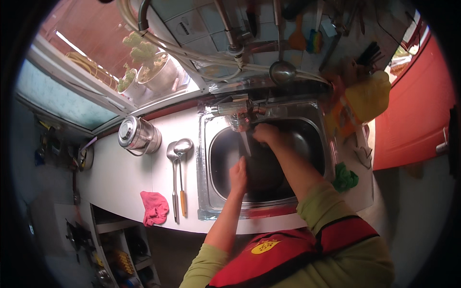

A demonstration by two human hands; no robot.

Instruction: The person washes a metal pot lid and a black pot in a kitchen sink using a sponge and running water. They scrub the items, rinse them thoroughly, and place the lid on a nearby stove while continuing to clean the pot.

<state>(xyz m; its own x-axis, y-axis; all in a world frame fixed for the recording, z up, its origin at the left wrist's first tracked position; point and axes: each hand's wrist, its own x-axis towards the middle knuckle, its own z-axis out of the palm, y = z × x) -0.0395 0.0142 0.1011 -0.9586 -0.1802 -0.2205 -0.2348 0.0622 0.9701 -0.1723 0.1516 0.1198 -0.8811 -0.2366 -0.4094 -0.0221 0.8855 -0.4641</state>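
Observation:
A large dark object [264,172], perhaps a pan, is in the stainless-steel sink [212,169], its outline hard to make out against the dark basin. My left hand [239,177] grips its left edge. Beyond it, my right hand [265,133] is curled near the object's far side, just right of the faucet [239,120]. Whether those fingers hold anything is hidden. A stream of water [245,143] falls from the faucet between my hands.
Left of the sink lie a ladle [183,147] and a turner [172,153], beside a pink cloth [155,208] and a lidded metal pot [139,136]. At right are a green cloth or bag [345,177] and a yellow jug [367,97]. Another ladle [282,73] hangs behind the faucet.

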